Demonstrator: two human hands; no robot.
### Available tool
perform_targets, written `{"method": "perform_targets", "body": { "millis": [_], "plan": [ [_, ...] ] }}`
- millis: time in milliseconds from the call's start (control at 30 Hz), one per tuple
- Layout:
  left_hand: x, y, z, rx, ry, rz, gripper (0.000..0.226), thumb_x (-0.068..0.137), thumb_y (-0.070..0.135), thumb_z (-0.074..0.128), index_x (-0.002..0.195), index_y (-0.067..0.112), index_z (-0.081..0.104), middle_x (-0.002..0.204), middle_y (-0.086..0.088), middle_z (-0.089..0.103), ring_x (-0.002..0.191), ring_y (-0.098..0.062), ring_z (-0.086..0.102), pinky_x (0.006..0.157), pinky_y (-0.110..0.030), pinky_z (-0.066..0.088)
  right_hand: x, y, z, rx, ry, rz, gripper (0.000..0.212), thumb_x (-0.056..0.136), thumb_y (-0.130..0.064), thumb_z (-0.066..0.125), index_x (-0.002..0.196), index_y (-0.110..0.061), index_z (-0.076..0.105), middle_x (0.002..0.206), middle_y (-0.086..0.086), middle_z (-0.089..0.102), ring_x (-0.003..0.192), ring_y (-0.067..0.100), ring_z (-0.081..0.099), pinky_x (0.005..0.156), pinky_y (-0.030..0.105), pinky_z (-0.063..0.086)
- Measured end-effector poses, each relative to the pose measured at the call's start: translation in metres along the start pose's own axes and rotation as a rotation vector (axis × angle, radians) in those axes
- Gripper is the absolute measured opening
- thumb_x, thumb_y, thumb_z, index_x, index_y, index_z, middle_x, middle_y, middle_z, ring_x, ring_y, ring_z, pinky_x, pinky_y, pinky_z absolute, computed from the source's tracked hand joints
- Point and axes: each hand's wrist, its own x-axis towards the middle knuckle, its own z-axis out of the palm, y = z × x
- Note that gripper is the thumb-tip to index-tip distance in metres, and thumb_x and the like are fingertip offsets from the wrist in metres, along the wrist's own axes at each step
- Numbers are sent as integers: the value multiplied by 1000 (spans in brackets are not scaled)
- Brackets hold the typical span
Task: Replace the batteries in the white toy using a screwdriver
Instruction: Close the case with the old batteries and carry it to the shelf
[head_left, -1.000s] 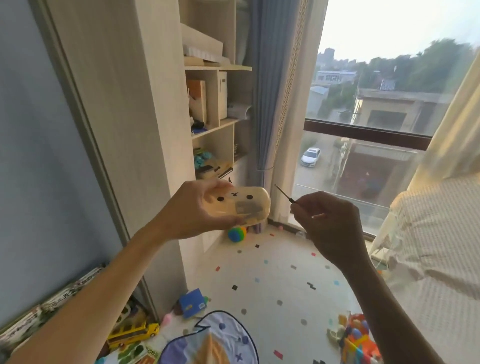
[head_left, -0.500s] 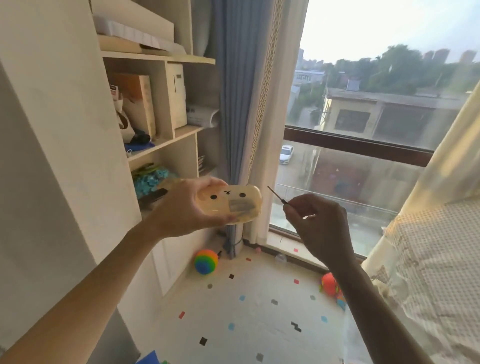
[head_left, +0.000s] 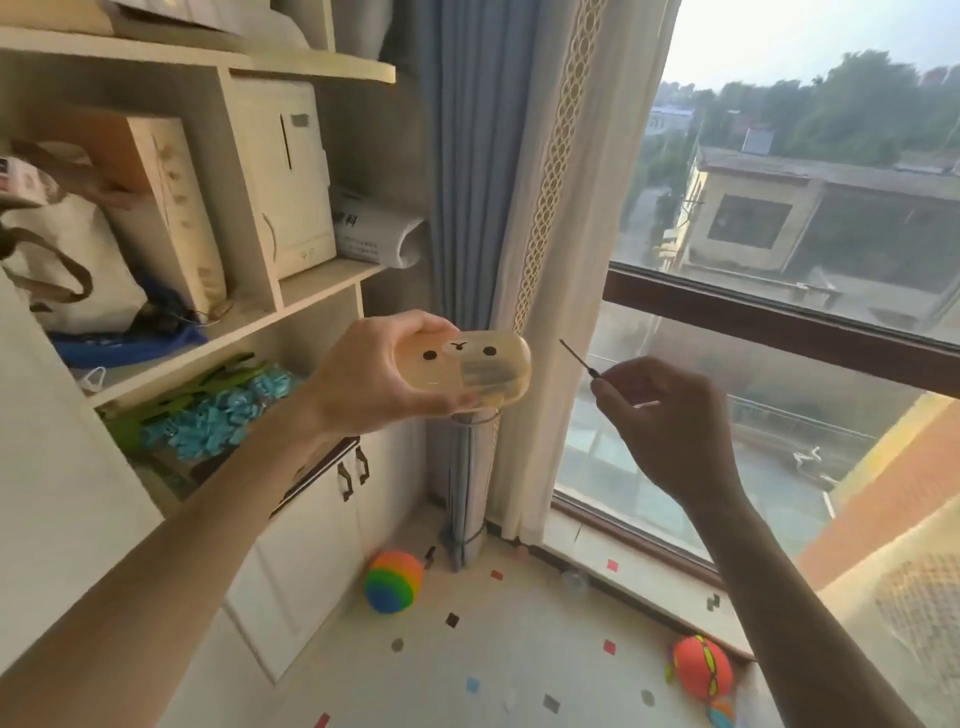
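Note:
My left hand (head_left: 363, 382) grips the white toy (head_left: 467, 371), a rounded pale shell with two black dot eyes, a small mouth mark and a grey panel on its underside, held up at chest height. My right hand (head_left: 660, 415) pinches a thin screwdriver (head_left: 575, 354) by its handle. The dark shaft points up and left toward the toy. Its tip stands a short gap to the right of the toy and does not touch it.
An open shelf unit (head_left: 311, 291) with boxes, a bag and blue clutter stands at the left, over white cabinet doors (head_left: 322, 525). Curtains (head_left: 467, 208) and a large window (head_left: 779, 322) fill the back. A rainbow ball (head_left: 393, 581) and an orange ball (head_left: 702, 666) lie on the speckled floor.
The view has swung up and moved closer to the shelves and window. Both hands keep the same hold, with the screwdriver tip still just right of the toy.

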Motion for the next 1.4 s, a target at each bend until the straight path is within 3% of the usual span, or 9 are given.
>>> {"method": "perform_targets", "body": {
  "millis": [67,167,300,400,500,767,1067,1200,1400],
  "plan": [
    [32,-20,8,27,36,-45,79,65,66,85,130,27,63,110,23,67,103,9,61,78,-10,53,49,24,18,24,-44,-43,13,88,-15,85,84,-26,79,75,-19,74,68,-1,74,69,9,54],
    [73,-45,12,74,117,-150,73,65,66,85,127,34,63,111,20,69,101,6,62,76,-15,55,127,50,48,90,-126,-119,13,88,-15,85,87,-28,80,75,-20,73,72,-2,75,67,2,53],
    [115,-69,0,173,263,-281,82,60,74,82,129,33,63,112,23,65,99,10,59,73,-15,50,220,66,98,121,-281,-245,4,91,-15,83,94,-16,84,77,-11,75,70,1,74,68,3,56],
    [139,-96,-13,258,338,-379,85,61,78,76,132,34,61,118,18,64,105,4,58,83,-27,52,280,73,150,177,-378,-334,8,92,-14,82,98,-10,83,79,-1,77,73,10,76,68,14,62],
    [155,-128,-29,341,389,-493,86,60,81,75,132,36,59,125,16,62,112,-6,59,94,-39,54,326,70,210,204,-423,-429,8,93,-15,82,99,-10,83,79,-4,77,71,6,75,70,6,59],
    [203,-211,-70,411,442,-688,77,73,56,85,139,29,58,132,12,64,119,-9,60,102,-36,52,411,44,353,273,-612,-565,9,96,-16,78,99,-10,85,89,1,82,76,15,76,84,40,67],
    [259,-272,-91,552,361,-963,80,73,65,81,139,24,60,130,6,59,115,-13,60,102,-38,52,474,24,484,159,-826,-655,13,96,-24,74,93,-20,86,87,3,82,81,23,73,82,41,62],
    [265,-294,-93,631,212,-1091,65,81,60,77,130,19,64,124,-2,60,113,-19,58,99,-43,51,470,17,519,-86,-741,-812,16,99,-31,70,91,-23,81,88,2,77,86,24,68,92,44,53],
    [254,-329,-86,619,109,-1153,84,74,78,61,142,30,54,131,7,49,116,-16,57,100,-42,52,441,10,540,-331,-712,-927,13,99,-20,65,99,-19,78,104,8,79,111,29,62,105,50,35]
  ]
}}
